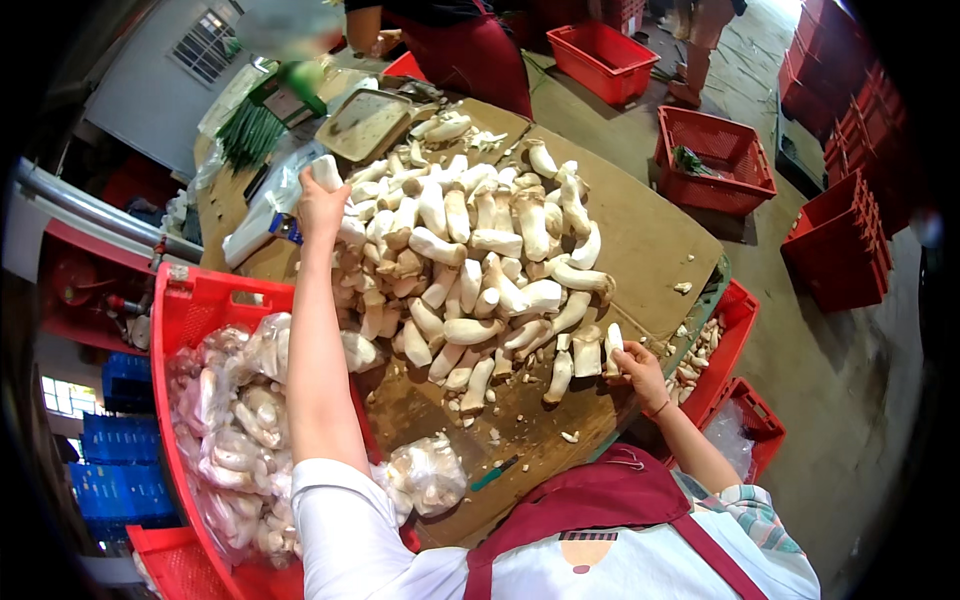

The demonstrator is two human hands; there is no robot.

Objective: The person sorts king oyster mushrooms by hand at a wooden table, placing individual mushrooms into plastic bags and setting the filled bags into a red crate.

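Observation:
A large heap of king oyster mushrooms (480, 255) covers the middle of the cardboard-topped table (645, 217). At the heap's far left, my left hand (322, 202) grips a pale mushroom piece (326, 172). Over near the right table edge, my right hand (641, 369) pinches a slim upright mushroom (613, 346) between thumb and fingers. A thick cut stem (586, 352) stands just left of it. Below the heap lie small trimmings and a knife with a green handle (487, 478). A clear bag of mushrooms (429, 474) rests at the near table edge.
Bagged mushrooms fill a red crate (169, 300) at my left. Mushroom trimmings lie in a red crate (739, 311) beside the table's right edge. Scallions (251, 133), a shallow tray (365, 124) and plastic bags (274, 199) sit at the far left. A person in a red apron (480, 60) stands opposite.

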